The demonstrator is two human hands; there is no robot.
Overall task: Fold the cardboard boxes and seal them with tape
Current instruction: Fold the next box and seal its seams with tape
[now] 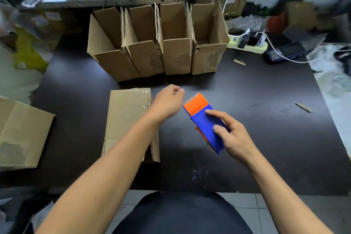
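A blue and orange tape dispenser (204,118) is above the dark table, gripped by my right hand (232,135) from its right side. My left hand (168,101) hovers just left of the dispenser's orange end, fingers curled with thumb and forefinger pinched together; whether a tape end is between them I cannot tell. A cardboard box (129,118) with clear tape across its top end lies on its side under my left forearm. Several folded boxes (176,57) stand open-topped in a row at the back.
Another cardboard box (20,133) sits at the left table edge. A power strip (247,44) with cables and a dark handheld device (284,52) lie at the back right. Small cardboard scraps (303,107) lie on the table (266,129). Shelving stands behind.
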